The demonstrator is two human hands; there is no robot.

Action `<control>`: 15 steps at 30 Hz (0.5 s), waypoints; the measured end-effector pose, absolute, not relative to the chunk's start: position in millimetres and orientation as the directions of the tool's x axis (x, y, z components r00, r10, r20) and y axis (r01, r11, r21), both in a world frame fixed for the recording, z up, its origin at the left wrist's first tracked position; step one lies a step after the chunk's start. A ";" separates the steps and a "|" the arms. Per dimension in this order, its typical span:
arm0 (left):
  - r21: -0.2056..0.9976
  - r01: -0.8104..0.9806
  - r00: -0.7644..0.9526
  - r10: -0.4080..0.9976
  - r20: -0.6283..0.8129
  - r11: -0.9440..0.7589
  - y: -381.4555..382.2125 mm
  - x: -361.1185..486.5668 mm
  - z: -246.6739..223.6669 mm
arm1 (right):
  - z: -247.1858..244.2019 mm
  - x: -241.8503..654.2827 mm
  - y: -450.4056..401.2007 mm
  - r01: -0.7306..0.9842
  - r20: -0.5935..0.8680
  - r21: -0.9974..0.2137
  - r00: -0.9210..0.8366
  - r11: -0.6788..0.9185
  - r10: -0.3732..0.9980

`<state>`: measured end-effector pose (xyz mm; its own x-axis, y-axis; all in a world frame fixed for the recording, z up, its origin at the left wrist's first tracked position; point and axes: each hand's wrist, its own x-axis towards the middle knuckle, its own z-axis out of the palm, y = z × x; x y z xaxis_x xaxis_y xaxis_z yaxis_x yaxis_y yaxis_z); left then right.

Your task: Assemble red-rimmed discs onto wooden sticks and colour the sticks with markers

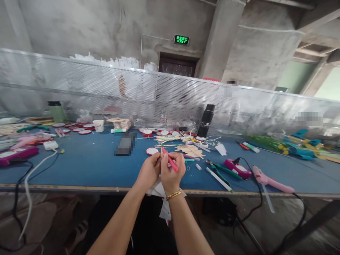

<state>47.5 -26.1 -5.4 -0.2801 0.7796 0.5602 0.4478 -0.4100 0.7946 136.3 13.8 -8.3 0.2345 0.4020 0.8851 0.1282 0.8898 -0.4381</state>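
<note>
Near the table's front edge, my right hand (172,171) is wrapped round a red marker (173,164), which slants down to the right. My left hand (151,169) touches it on the left, its fingers pinched on something small and pale that my fingers mostly hide. A green tip shows just above the fingers. Behind my hands lies a round white disc with a red rim (152,151). Wooden sticks (191,151) are spread to the right of it. White paper (158,188) hangs below my hands at the table edge.
A dark phone (125,143) and a paper cup (98,125) are at left on the blue table (90,159). A black bottle (206,120) stands behind the sticks. At right are green-handled pliers (219,171), a magenta device (237,169) and a pink glue gun (272,181) with a cable.
</note>
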 end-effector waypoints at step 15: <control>0.814 0.438 -0.288 0.798 0.529 -0.381 -26.1 47.0 -5.6 | -9.9 135.5 13.8 0.144 0.866 -0.465 0.280 0.874 0.414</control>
